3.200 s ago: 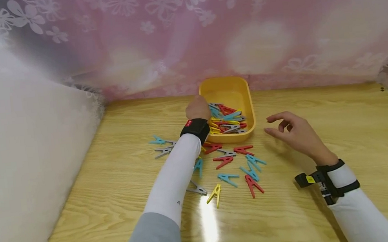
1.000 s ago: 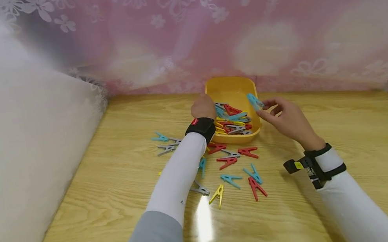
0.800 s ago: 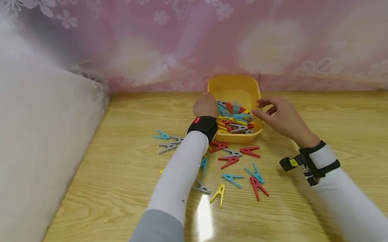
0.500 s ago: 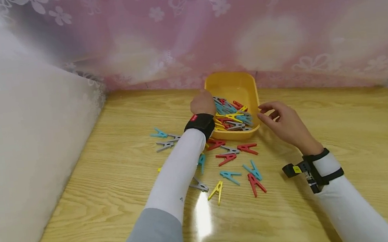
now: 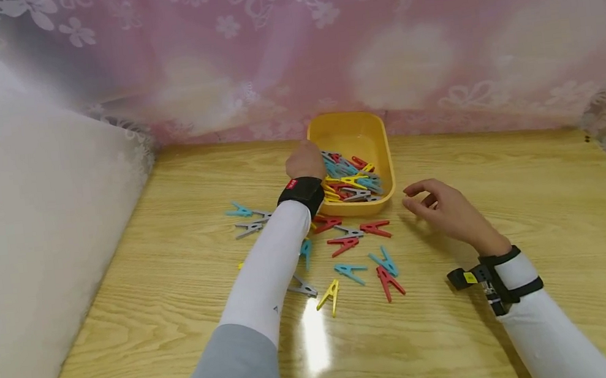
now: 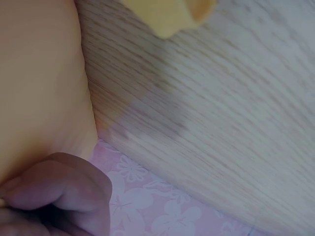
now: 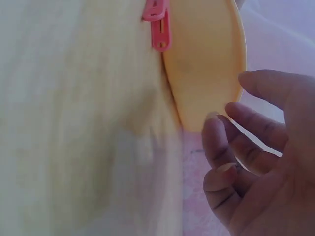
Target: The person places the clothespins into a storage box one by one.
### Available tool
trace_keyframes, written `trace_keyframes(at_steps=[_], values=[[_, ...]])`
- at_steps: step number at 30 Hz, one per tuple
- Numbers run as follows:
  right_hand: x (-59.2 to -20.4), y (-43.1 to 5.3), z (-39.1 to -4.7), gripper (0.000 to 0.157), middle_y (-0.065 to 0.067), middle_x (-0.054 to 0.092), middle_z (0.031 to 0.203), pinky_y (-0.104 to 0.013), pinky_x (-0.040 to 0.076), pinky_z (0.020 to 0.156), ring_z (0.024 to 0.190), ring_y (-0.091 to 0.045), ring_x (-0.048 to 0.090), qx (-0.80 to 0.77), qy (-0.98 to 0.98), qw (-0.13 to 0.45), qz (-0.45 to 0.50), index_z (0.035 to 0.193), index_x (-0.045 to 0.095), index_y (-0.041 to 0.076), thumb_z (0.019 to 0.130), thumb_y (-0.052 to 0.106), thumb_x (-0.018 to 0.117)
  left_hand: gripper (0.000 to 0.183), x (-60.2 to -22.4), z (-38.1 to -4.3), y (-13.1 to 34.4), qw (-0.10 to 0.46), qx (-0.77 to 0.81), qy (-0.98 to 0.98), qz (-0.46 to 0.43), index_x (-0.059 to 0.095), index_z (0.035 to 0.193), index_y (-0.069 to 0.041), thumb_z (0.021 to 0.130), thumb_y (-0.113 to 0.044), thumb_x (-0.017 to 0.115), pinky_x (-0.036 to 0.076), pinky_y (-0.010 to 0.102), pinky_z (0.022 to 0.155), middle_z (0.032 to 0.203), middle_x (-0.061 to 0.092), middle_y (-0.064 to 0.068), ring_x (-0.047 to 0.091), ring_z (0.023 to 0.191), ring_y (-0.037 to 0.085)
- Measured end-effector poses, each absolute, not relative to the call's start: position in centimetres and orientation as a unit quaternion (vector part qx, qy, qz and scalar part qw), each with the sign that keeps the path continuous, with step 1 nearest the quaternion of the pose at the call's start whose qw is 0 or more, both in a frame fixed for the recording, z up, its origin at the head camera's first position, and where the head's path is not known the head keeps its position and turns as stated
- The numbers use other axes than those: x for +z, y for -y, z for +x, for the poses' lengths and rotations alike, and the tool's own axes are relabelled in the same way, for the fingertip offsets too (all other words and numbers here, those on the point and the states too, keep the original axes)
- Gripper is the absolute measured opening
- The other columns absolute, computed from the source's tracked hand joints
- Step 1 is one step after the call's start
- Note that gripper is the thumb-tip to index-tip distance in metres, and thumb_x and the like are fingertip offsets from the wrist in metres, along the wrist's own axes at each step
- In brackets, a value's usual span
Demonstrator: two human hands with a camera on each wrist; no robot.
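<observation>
My left hand [image 5: 305, 161] grips the left rim of a yellow plastic bin [image 5: 387, 143] near the back of the table. In the left wrist view its fingers [image 6: 74, 189] curl in at the top of the bin's wall [image 6: 39, 88]. Blue, grey, red and yellow clothespins [image 5: 354, 180] lie piled in the bin. Off the bin's right front corner, my right hand [image 5: 446, 211] hovers with loosely bent fingers and nothing between them. In front of the bin, loose clothespins are scattered, among them a red one [image 5: 376, 229], a blue one [image 5: 384, 262] and a yellow one [image 5: 329, 297].
The wooden table [image 5: 530, 190] reaches to a pink flowered curtain [image 5: 322, 57] just behind the bin. A white surface [image 5: 33, 211] borders the left side. My left forearm [image 5: 267, 273] crosses over part of the scattered clothespins.
My right hand brought a blue clothespin over the bin and let it drop onto the pile. It then drew back out past the right rim, toward the front. My left hand stayed at the rim.
</observation>
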State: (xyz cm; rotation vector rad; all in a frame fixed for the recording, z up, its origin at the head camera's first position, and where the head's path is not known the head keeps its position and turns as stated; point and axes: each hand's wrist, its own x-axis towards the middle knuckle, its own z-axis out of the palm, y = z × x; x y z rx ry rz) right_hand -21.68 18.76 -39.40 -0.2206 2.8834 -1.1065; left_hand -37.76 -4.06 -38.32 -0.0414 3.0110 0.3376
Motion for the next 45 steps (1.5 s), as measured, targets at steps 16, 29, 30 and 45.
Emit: trace_keyframes(at_steps=[16,29,30,45], values=[[-41.2,-16.9,-21.3,0.041,-0.011,0.06,0.111,-0.032,0.045,0.068,0.077,-0.017,0.051,-0.327,-0.931,0.076,-0.145,0.119,0.062,0.0,0.087,0.024,0.072,0.038,-38.4,-37.8,4.1,0.047,0.117,-0.992,-0.014,0.05,0.129,-0.006,0.097,-0.027,0.054,0.054,0.032,0.066,0.092,0.068,0.005,0.066,0.076,0.018],[-40.5,-16.8,-20.6,0.035,-0.003,0.06,0.096,-0.031,0.044,0.065,0.076,-0.016,0.051,-0.303,-0.939,0.089,-0.136,0.112,0.064,0.008,0.088,0.032,0.07,0.032,-38.5,-37.8,4.1,0.039,0.123,-0.992,-0.014,0.054,0.126,-0.008,0.099,-0.026,0.051,0.054,0.032,0.065,0.091,0.068,0.005,0.066,0.076,0.017],[-40.3,-17.0,-20.4,0.034,-0.002,0.061,0.096,-0.031,0.044,0.064,0.075,-0.015,0.053,-0.308,-0.938,0.086,-0.137,0.112,0.065,0.009,0.088,0.033,0.07,0.032,-38.5,-37.8,4.1,0.037,0.122,-0.992,-0.015,0.054,0.126,-0.008,0.1,-0.025,0.05,0.054,0.032,0.065,0.091,0.068,0.005,0.066,0.076,0.017],[-37.2,-17.4,-22.4,0.034,-0.004,0.062,0.095,-0.024,0.042,0.056,0.068,-0.015,0.054,-0.394,-0.909,-0.107,-0.082,0.12,0.064,0.014,0.091,0.031,0.066,0.032,-38.2,-37.4,4.1,0.041,0.119,-0.992,-0.017,0.054,0.123,-0.008,0.098,-0.028,0.054,0.054,0.03,0.065,0.094,0.069,0.003,0.066,0.078,0.015]])
